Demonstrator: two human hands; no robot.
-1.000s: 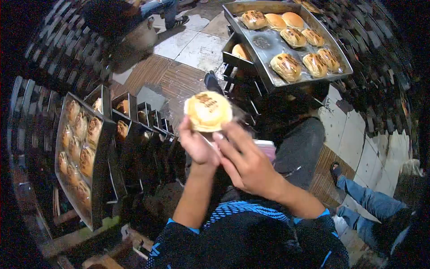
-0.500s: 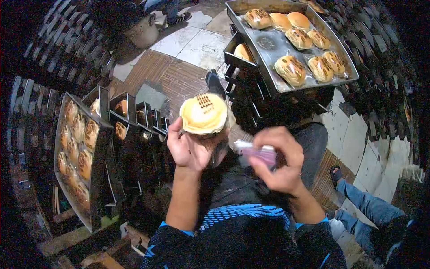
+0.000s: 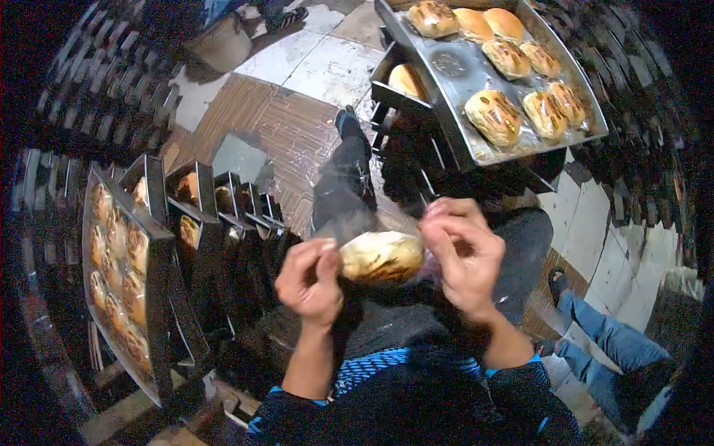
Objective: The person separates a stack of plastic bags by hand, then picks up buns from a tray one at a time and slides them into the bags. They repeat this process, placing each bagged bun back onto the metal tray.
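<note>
A browned bread bun [image 3: 383, 257], seemingly inside a clear plastic bag, hangs between my two hands above my lap. My left hand [image 3: 311, 282] pinches the bag at the bun's left side. At its right side, my right hand [image 3: 465, 253] has thumb and fingers pressed together on the bag. A blurred bit of purple shows just below the right fingers. Several buns, some in shiny clear wrapping, sit on a metal tray [image 3: 465, 141] at the upper right.
On the left, a tilted tray [image 3: 165, 297] holds several wrapped buns, beside a row of dark trays [image 3: 212, 215] with more buns. Another person's legs in jeans [image 3: 610, 331] are at the lower right. Someone's shoe [image 3: 290, 18] shows at the top.
The bun has moved down and turned, now between both hands inside the plastic. My left hand no longer holds it from below; my right hand has risen to the bag.
</note>
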